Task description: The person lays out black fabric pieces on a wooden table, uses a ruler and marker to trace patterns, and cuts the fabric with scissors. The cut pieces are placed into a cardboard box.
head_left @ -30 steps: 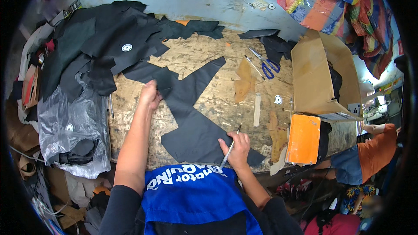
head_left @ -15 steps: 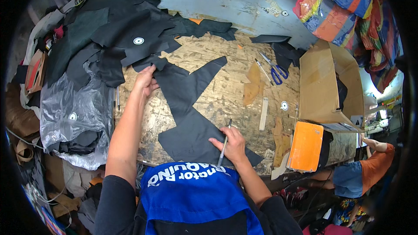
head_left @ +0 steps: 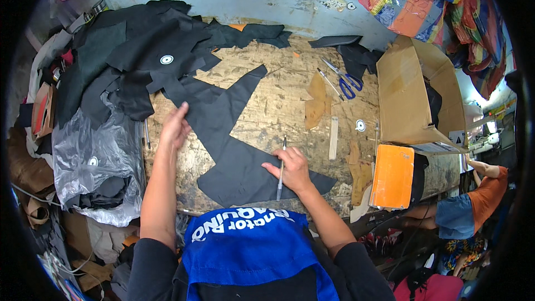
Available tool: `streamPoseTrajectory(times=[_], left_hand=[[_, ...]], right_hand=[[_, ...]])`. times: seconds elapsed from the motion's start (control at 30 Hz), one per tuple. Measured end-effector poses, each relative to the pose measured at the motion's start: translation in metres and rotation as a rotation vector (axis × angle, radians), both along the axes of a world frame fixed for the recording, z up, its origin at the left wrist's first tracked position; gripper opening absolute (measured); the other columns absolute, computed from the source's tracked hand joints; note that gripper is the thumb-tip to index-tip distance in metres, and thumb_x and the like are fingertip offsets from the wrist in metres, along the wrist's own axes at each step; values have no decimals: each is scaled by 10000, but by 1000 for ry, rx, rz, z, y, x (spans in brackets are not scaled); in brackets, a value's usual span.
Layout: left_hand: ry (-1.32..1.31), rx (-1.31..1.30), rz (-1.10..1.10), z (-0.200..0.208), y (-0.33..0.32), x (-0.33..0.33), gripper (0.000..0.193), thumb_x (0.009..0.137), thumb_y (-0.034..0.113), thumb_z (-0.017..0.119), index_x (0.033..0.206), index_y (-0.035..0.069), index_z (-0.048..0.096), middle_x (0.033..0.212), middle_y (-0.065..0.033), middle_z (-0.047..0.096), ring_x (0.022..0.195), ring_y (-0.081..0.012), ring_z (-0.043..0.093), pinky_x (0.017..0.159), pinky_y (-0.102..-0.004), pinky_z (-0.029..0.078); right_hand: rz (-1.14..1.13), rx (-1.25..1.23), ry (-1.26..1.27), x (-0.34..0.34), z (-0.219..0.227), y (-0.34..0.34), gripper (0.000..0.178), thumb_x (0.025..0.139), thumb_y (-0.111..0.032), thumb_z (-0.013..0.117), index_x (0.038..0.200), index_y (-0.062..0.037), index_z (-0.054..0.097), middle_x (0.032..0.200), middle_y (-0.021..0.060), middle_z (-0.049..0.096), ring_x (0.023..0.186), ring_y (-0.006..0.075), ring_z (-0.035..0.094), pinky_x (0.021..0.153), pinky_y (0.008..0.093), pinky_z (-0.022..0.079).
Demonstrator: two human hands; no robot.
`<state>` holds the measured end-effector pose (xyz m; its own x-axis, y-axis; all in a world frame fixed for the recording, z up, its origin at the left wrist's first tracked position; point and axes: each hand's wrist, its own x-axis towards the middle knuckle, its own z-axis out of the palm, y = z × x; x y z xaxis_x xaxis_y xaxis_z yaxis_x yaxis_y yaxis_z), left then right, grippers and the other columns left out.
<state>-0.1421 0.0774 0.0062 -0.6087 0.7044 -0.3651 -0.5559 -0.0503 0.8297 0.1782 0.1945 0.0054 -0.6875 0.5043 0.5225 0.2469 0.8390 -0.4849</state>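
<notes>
Closest to me, my right hand (head_left: 291, 168) presses flat on the near end of a black fabric piece (head_left: 225, 134), a pen (head_left: 281, 171) pinched between its fingers. The fabric lies on the wooden bench (head_left: 278, 106), its long axis running diagonally from near right to far left. My left hand (head_left: 175, 126), fingers open and flat, rests on its far-left edge. Beyond lies a heap of black fabric offcuts (head_left: 139, 61).
</notes>
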Motion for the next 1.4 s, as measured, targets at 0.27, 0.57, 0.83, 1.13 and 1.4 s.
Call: streamPoseTrajectory(times=[0.27,0.57,0.83,1.13,1.4], left_hand=[[286,-232,-174,3,-19,61,346,778,-56,647,1095,-11,517,856,-52,662,703,-124,647,627,-250,547],[592,-51,100,-20,-4,44,587,791,-113,586,1321,-76,336,1071,-136,612,934,-135,610,809,-224,488],[519,-20,134,-20,-19,45,668,813,-70,599,1387,-69,259,832,-27,550,725,-45,542,667,-168,439],[465,-228,-195,-5,-29,74,318,803,-48,619,1092,-51,487,649,24,496,574,-53,525,539,-212,475],[150,-42,159,1,-5,33,563,817,48,653,1285,-39,353,994,-84,615,808,-142,623,566,-235,494]], right_hand=[[-83,-334,233,-10,-5,8,245,734,-147,759,867,-19,599,691,87,579,640,186,578,594,288,473],[-11,-1054,769,-45,-18,47,272,969,-257,485,1038,4,522,730,69,587,653,137,580,597,244,458],[-855,-29,-78,35,17,69,337,734,-259,745,951,-24,638,871,136,647,866,286,575,767,404,443],[-283,-72,-148,40,17,18,430,611,-263,815,940,-48,640,917,136,628,938,319,542,813,418,421],[-169,-242,-201,45,22,-5,369,600,-179,808,895,-52,627,861,100,631,857,295,568,767,386,443]])
